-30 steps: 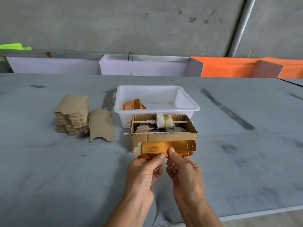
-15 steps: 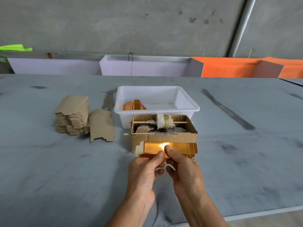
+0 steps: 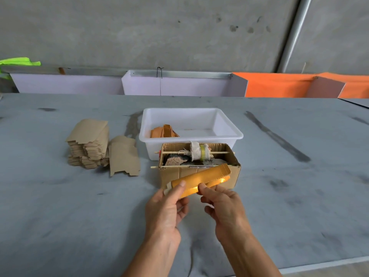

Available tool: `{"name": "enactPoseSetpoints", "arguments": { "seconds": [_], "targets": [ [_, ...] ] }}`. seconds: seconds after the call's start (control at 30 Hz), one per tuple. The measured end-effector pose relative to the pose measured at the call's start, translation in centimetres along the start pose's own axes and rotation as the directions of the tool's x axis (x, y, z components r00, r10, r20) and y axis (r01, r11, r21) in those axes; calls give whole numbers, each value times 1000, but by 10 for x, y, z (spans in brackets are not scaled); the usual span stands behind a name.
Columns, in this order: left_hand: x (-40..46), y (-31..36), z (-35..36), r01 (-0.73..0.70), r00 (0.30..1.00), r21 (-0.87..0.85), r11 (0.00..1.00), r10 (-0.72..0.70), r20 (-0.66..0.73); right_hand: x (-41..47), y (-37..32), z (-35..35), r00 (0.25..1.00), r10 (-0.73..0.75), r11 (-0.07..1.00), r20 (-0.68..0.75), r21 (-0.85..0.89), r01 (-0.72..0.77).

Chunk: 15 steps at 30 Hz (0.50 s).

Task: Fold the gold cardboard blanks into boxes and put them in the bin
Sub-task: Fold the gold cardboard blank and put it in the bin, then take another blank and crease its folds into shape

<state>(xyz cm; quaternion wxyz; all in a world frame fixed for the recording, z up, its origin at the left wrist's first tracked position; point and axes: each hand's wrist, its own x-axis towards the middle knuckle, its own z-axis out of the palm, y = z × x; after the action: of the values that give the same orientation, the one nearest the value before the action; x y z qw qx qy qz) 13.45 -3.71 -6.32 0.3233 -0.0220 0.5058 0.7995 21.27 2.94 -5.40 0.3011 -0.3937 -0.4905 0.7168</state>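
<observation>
Head view: the white bin [image 3: 227, 134] on the grey table [image 3: 60, 206] holds a few folded gold boxes [image 3: 163, 131] in its left corner. Just in front, an open carton [image 3: 199, 172] holds two thin sticks, a wrapped cloth roll and grey scraps, hard to identify. The gold blank [image 3: 201, 179], long, shiny and glare-streaked, tilts up to the right above the table. The left hand [image 3: 165, 208] pinches its left end; the right hand [image 3: 223, 204] pinches its middle. A blank stack [image 3: 87, 143] sits left.
</observation>
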Motion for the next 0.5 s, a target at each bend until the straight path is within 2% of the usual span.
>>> {"name": "enactPoseSetpoints", "arguments": {
  "seconds": [0.13,0.33,0.5],
  "targets": [
    [11,15,-7,-53,999,108,993,54,0,9,-14,4,998,-65,993,-8,-104,63],
    [15,31,4,-246,969,116,962,248,1,13,-30,27,986,-117,982,122,-133,133],
    [27,46,15,-355,934,152,922,354,37,31,-50,47,968,-232,964,92,-113,241]
  ]
}}
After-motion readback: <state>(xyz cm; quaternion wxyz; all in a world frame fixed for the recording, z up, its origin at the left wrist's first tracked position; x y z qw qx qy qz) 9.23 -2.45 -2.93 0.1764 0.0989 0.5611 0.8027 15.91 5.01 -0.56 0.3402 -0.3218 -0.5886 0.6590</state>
